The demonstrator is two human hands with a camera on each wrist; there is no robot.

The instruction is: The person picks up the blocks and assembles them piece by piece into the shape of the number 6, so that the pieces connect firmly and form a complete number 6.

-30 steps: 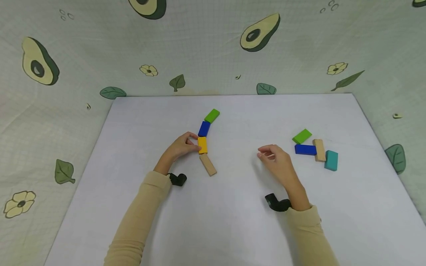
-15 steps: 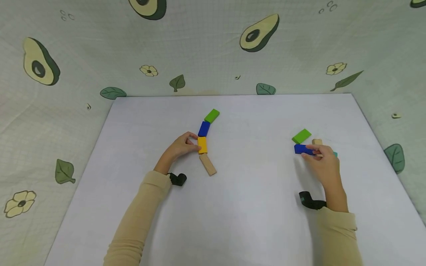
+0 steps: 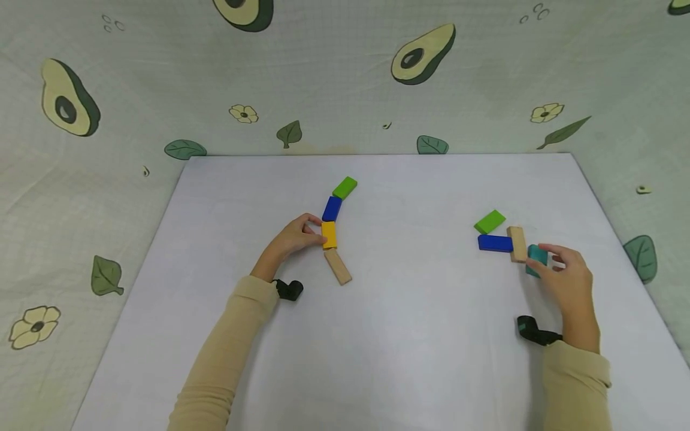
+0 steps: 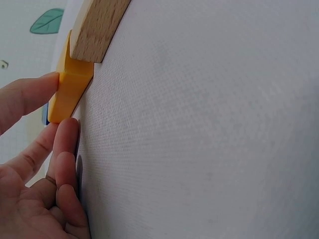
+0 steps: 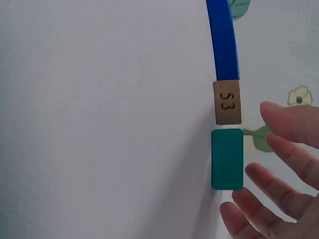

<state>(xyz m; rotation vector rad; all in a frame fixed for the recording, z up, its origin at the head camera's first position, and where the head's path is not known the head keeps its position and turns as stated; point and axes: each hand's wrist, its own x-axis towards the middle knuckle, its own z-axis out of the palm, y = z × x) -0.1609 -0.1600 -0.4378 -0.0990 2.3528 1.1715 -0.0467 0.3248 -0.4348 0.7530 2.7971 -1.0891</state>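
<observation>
In the head view, my left hand (image 3: 295,234) holds a yellow block (image 3: 329,236) by its left side between thumb and index finger. The left wrist view has the thumb against that yellow block (image 4: 70,89), while the other fingers curl below it. Over on the right, my right hand (image 3: 567,276) hovers about a teal block (image 3: 536,258), thumb to its left and index finger at its upper right. A gap shows between the spread fingers and the teal block (image 5: 227,159) in the right wrist view.
Near the yellow block lie a blue block (image 3: 332,209), a green block (image 3: 345,187) and a plain wooden block (image 3: 338,267), forming a bent row. Beside the teal one are another wooden block (image 3: 517,244), a blue block (image 3: 495,243) and a green block (image 3: 490,222) on the white table (image 3: 388,335).
My right hand has moved right, from the middle of the table past the right-hand blue block to the teal block. My left hand has stayed at the yellow block.
</observation>
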